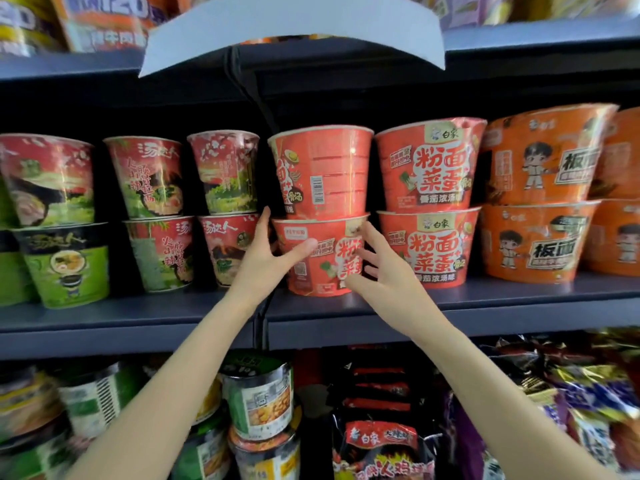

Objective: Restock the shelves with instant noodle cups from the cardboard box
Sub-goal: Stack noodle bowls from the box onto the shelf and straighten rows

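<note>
Head view: both hands, fingers spread, frame the lower red noodle cup (311,261) on the middle shelf (519,299); left hand (270,254) touches it, right hand (377,268) alongside, another red cup (322,171) stacked above.

Both bare forearms reach up and forward from the lower corners, converging toward centre. Left hand (268,252): wrist straight, fingers extended upward, thumb splayed wide to the right, palm facing inward. Right hand (382,268): fingers spread and loosely bent, pointing left, thumb low beneath them, palm turned toward the left hand. Hands near each other, not touching. Neither hand curls closed.
</note>
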`<act>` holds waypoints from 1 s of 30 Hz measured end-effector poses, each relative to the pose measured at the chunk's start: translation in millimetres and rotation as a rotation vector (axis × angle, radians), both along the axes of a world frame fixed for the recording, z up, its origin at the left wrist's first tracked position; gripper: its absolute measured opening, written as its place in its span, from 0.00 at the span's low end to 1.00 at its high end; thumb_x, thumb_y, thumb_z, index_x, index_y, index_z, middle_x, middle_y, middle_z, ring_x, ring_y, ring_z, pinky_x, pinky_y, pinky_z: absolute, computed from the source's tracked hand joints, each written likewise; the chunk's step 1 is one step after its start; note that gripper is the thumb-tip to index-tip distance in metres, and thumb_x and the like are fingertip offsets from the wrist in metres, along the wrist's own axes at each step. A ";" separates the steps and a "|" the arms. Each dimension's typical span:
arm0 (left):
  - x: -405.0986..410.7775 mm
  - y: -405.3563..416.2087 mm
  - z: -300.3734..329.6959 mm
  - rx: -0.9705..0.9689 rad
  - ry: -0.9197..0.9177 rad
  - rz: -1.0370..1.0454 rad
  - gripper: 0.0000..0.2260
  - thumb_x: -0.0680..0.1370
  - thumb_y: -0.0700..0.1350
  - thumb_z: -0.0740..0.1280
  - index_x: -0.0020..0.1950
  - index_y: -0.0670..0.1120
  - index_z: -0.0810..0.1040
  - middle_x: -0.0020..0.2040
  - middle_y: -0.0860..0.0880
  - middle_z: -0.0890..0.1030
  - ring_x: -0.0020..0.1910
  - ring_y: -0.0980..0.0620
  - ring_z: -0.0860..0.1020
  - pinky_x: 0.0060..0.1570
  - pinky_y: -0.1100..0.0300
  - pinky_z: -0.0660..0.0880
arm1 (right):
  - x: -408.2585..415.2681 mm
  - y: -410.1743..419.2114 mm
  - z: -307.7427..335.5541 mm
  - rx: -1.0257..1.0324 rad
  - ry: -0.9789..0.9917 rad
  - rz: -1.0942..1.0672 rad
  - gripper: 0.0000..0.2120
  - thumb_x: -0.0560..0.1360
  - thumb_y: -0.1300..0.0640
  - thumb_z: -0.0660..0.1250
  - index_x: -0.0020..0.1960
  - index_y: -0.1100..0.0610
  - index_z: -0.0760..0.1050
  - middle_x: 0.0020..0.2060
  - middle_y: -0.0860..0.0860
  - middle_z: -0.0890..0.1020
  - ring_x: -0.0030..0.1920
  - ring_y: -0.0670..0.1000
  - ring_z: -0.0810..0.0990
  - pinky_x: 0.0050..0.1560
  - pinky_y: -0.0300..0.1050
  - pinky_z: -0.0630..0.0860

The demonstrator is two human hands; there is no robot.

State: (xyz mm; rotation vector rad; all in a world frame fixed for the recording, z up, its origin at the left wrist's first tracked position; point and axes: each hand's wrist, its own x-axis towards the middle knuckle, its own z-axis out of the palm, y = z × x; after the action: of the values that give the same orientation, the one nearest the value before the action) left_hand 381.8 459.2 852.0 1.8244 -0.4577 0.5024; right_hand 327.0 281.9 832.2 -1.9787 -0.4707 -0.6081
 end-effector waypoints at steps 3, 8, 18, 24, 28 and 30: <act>-6.1 -11.2 -5.2 -0.056 -0.041 0.121 0.45 0.69 0.57 0.72 0.77 0.52 0.48 0.75 0.52 0.61 0.73 0.52 0.61 0.67 0.58 0.60 | 13.1 -5.2 7.5 -0.100 0.041 -0.144 0.36 0.77 0.53 0.64 0.78 0.57 0.48 0.73 0.50 0.63 0.71 0.51 0.65 0.69 0.47 0.64; -13.3 -20.8 -14.5 -0.062 -0.033 0.149 0.42 0.69 0.57 0.73 0.76 0.53 0.55 0.72 0.51 0.66 0.68 0.53 0.69 0.67 0.49 0.67 | 23.5 -1.4 10.5 -0.011 0.144 -0.081 0.34 0.76 0.54 0.64 0.76 0.56 0.52 0.69 0.54 0.71 0.66 0.54 0.71 0.62 0.45 0.69; 4.2 2.3 6.4 -0.106 0.118 0.030 0.55 0.54 0.73 0.72 0.75 0.53 0.59 0.68 0.52 0.73 0.67 0.53 0.71 0.69 0.47 0.65 | -10.7 17.5 -16.1 -0.215 -0.119 -0.140 0.35 0.76 0.54 0.63 0.77 0.55 0.49 0.74 0.50 0.60 0.67 0.54 0.69 0.62 0.51 0.70; 13.2 5.2 16.2 -0.034 0.083 0.000 0.54 0.55 0.74 0.71 0.75 0.53 0.59 0.70 0.52 0.72 0.67 0.52 0.71 0.68 0.47 0.67 | 3.5 10.1 -3.9 -0.155 -0.073 -0.260 0.36 0.77 0.54 0.64 0.77 0.57 0.47 0.75 0.56 0.55 0.72 0.57 0.61 0.67 0.50 0.64; 17.3 6.3 15.9 -0.016 0.040 0.004 0.51 0.55 0.75 0.70 0.72 0.52 0.66 0.66 0.53 0.75 0.63 0.54 0.74 0.66 0.48 0.69 | 6.7 13.1 -3.2 -0.085 -0.068 -0.194 0.34 0.75 0.55 0.64 0.77 0.54 0.52 0.69 0.50 0.69 0.66 0.51 0.71 0.63 0.48 0.70; 20.2 6.9 15.1 -0.001 0.034 -0.003 0.51 0.55 0.75 0.69 0.72 0.53 0.66 0.66 0.53 0.75 0.64 0.54 0.74 0.66 0.48 0.69 | 5.5 12.5 -5.3 -0.086 -0.099 -0.234 0.33 0.76 0.54 0.64 0.76 0.54 0.53 0.68 0.49 0.70 0.65 0.51 0.71 0.62 0.47 0.70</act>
State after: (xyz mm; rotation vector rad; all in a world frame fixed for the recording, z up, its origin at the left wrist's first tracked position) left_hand 402.0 466.1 867.1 1.8279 -0.4366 0.4689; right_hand 332.4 294.4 826.9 -2.1094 -0.3318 -0.8472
